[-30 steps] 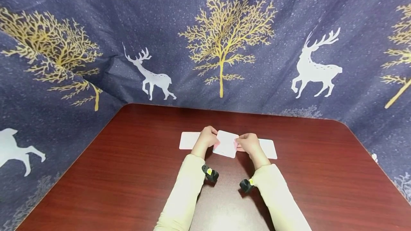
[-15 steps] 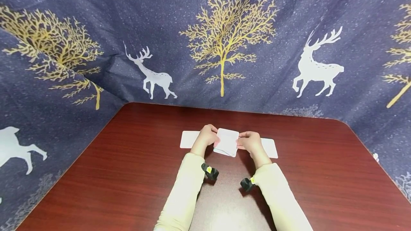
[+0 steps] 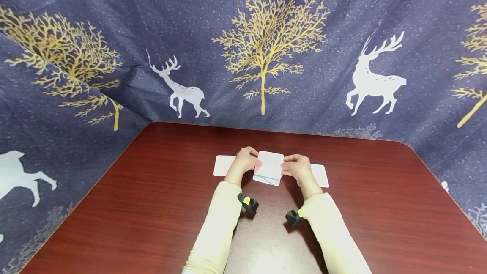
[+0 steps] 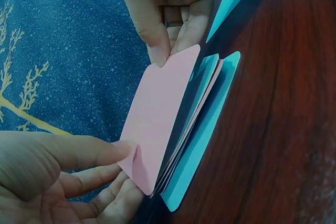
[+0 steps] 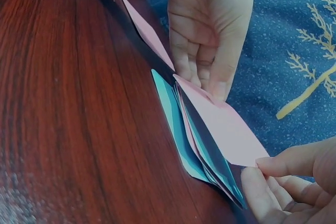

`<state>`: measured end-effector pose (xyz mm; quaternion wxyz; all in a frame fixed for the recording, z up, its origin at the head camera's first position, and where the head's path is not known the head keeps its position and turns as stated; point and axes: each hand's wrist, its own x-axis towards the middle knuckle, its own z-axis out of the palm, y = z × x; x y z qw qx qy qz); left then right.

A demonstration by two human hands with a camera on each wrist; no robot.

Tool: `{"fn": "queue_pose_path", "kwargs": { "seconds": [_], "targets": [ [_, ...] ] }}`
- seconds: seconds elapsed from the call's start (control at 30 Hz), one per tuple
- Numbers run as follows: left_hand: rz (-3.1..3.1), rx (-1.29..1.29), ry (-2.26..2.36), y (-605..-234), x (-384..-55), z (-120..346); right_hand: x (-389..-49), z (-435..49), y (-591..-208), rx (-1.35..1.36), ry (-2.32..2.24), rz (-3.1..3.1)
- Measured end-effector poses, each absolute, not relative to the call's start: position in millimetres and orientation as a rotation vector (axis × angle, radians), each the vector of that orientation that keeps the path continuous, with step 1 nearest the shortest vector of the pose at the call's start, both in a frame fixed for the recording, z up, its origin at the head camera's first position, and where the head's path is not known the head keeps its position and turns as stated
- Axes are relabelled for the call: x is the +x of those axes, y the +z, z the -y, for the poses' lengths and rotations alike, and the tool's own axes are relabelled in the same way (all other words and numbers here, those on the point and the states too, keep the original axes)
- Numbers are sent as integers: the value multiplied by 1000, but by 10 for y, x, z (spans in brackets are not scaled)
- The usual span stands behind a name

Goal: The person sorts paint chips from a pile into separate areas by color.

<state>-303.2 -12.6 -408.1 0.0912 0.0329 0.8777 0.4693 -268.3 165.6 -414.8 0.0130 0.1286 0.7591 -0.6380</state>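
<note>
A small stack of thin square cards with rounded corners (image 3: 271,164) is held between both hands above the table. My left hand (image 3: 245,160) pinches its left edge, thumb on the pink top card (image 4: 160,114). On the opposite edge, my right hand (image 3: 299,167) pinches between thumb and fingers. Pink and blue cards fan slightly apart beneath the top one, and a light blue card (image 4: 207,135) is lowest. Beyond my left hand lies a pink card (image 5: 148,34), pale in the head view. A blue card (image 4: 231,3) lies beyond my right hand.
The reddish-brown wooden table (image 3: 160,206) reaches a dark blue cloth (image 3: 316,109) printed with deer and trees at the back. Black cameras sit on both wrists, the left wrist camera (image 3: 249,203) and right wrist camera (image 3: 293,217).
The upper card has shifted slightly away from me and separated from those below, baring their near edges. Both hands have stayed almost in place, still gripping the stack's sides.
</note>
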Motion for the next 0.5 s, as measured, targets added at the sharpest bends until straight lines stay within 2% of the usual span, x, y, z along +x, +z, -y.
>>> {"fn": "queue_pose_path", "kwargs": {
  "seconds": [0.5],
  "targets": [
    [-2482, 95, 1629, -4109, -3033, 130, -2698, -1670, -4126, 403, -2065, -2326]
  ]
}}
